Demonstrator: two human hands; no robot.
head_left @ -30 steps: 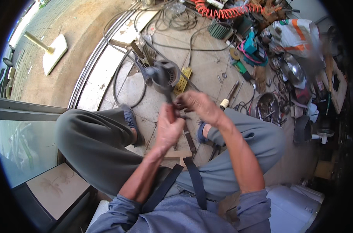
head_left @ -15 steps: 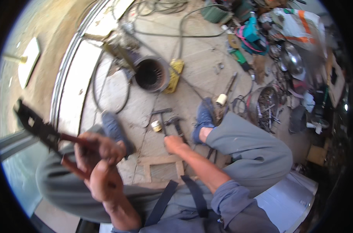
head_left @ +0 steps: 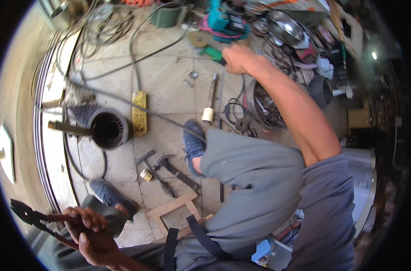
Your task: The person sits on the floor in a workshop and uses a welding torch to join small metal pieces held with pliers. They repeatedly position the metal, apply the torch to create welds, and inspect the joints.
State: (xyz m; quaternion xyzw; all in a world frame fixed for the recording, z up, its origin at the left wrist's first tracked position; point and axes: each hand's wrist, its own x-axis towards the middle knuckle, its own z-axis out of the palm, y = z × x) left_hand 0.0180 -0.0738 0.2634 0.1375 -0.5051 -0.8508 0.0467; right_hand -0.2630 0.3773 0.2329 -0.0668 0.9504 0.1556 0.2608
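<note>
My left hand (head_left: 90, 235) is closed round the red handles of a pair of pliers (head_left: 31, 216), whose dark jaws point up and left. At the far end of my outstretched right arm, my right hand (head_left: 241, 58) is wrapped round the dark rear of a green angle grinder (head_left: 211, 53). A tan disc shows at the grinder's front, and the tool lies on the floor. Between my feet lie a chipping hammer (head_left: 158, 174) with a coiled handle and a claw hammer (head_left: 176, 172), neither touched. Beside them is a small white-and-yellow roll (head_left: 146, 175).
A metal cylinder (head_left: 108, 128) and a yellow power strip (head_left: 140, 113) stand ahead. Cables (head_left: 137, 63) cross the floor. A round tub of metal bits (head_left: 264, 106) sits at right, near a teal machine (head_left: 219, 20). A wooden frame (head_left: 171, 210) lies close to me.
My right hand has left the chipping hammer's handle and reached forward and right to the angle grinder. My left hand, still holding the pliers, sits lower, and the head view has shifted right.
</note>
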